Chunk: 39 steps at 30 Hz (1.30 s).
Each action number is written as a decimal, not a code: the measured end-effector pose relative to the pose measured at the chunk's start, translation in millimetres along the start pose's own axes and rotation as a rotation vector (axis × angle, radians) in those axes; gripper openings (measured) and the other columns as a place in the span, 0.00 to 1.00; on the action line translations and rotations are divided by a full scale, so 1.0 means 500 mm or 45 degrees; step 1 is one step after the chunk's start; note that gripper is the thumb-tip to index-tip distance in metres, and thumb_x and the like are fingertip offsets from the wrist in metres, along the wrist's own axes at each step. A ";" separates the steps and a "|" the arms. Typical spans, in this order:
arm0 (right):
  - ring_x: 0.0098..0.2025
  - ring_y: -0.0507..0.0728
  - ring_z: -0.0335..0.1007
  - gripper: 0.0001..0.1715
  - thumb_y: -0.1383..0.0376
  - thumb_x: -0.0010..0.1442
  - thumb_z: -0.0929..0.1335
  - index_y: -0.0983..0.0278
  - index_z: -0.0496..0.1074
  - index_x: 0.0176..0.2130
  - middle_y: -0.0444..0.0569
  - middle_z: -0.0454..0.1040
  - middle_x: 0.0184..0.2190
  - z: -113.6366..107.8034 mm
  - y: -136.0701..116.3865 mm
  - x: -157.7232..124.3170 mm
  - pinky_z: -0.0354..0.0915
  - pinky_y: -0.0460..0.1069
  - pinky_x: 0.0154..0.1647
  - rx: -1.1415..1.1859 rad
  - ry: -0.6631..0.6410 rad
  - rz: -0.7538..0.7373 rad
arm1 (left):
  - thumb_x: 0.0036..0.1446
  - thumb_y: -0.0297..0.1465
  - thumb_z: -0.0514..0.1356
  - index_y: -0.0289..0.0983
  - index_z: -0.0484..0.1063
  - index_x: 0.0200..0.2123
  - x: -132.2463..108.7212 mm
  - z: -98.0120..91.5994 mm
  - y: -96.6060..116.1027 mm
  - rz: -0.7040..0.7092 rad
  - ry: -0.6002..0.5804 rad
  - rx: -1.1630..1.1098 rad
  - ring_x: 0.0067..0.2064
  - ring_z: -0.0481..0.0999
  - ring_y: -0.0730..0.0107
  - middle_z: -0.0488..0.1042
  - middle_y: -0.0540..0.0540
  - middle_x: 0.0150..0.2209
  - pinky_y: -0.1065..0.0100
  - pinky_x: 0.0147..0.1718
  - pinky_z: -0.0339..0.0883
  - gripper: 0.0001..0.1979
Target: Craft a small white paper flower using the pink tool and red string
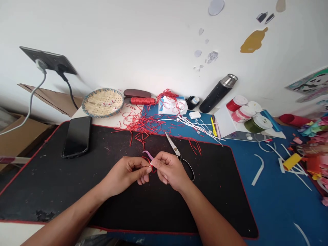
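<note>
Over the black mat, my left hand [132, 172] pinches a thin red cord [153, 169] between thumb and forefinger. My right hand [170, 169] meets it at the fingertips, closed on slim purple tweezers [148, 154] whose bent tip points up and left. Part of the red cord loops between the two hands, and the fingers hide most of it. Just behind my right hand lie scissors [175, 148] with a dark handle, their blades pointing away from me.
Cut red threads [146, 126] lie along the mat's [205, 171] far edge, near a red thread spool [142, 100], a woven basket [102, 102] and white cords [194, 124]. A phone [77, 136] rests at left. A black flask [217, 94] and paint jars [257, 123] stand at back right.
</note>
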State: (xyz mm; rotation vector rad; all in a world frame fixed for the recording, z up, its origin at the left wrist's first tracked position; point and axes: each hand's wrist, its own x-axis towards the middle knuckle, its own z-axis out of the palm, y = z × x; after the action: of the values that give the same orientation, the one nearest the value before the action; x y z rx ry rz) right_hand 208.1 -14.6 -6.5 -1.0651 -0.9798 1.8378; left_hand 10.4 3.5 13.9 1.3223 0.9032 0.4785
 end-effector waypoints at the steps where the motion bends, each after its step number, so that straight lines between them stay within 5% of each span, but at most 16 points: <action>1: 0.10 0.45 0.50 0.26 0.46 0.59 0.75 0.62 0.68 0.30 0.31 0.59 0.11 0.001 0.001 0.000 0.45 0.41 0.11 -0.002 0.008 -0.011 | 0.64 0.46 0.65 0.34 0.79 0.29 0.001 0.000 0.000 -0.007 0.015 -0.013 0.26 0.76 0.71 0.79 0.47 0.25 0.71 0.28 0.72 0.21; 8: 0.11 0.47 0.55 0.26 0.43 0.62 0.72 0.63 0.72 0.37 0.32 0.61 0.12 0.000 0.002 -0.003 0.50 0.42 0.12 -0.024 0.066 -0.049 | 0.60 0.49 0.68 0.34 0.78 0.28 0.005 0.002 0.001 -0.071 0.054 -0.153 0.25 0.76 0.71 0.80 0.47 0.25 0.70 0.27 0.72 0.22; 23: 0.10 0.46 0.52 0.28 0.42 0.60 0.74 0.61 0.67 0.30 0.31 0.57 0.10 0.001 0.007 0.004 0.46 0.41 0.11 -0.029 0.163 -0.100 | 0.56 0.49 0.71 0.34 0.79 0.27 0.014 0.011 -0.011 -0.106 0.037 -0.313 0.23 0.76 0.73 0.80 0.47 0.23 0.73 0.24 0.71 0.23; 30: 0.12 0.47 0.56 0.27 0.42 0.62 0.72 0.63 0.72 0.38 0.34 0.65 0.13 0.003 -0.002 -0.003 0.50 0.41 0.12 -0.086 0.151 -0.095 | 0.54 0.46 0.74 0.34 0.80 0.27 0.022 0.009 -0.022 -0.091 0.175 -0.506 0.23 0.77 0.73 0.82 0.46 0.25 0.74 0.23 0.71 0.20; 39: 0.12 0.47 0.55 0.22 0.47 0.63 0.72 0.63 0.71 0.37 0.33 0.63 0.13 0.005 0.004 0.000 0.50 0.42 0.13 -0.172 0.169 -0.107 | 0.54 0.49 0.72 0.34 0.80 0.28 0.022 0.015 -0.016 -0.096 0.162 -0.372 0.24 0.76 0.72 0.82 0.45 0.26 0.71 0.25 0.72 0.22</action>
State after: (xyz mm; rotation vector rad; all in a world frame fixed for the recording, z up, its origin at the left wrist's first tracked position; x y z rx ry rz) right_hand 205.7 -15.9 -7.3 -1.1926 -1.0643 1.6300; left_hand 21.1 5.4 2.9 0.9978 0.9447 0.6162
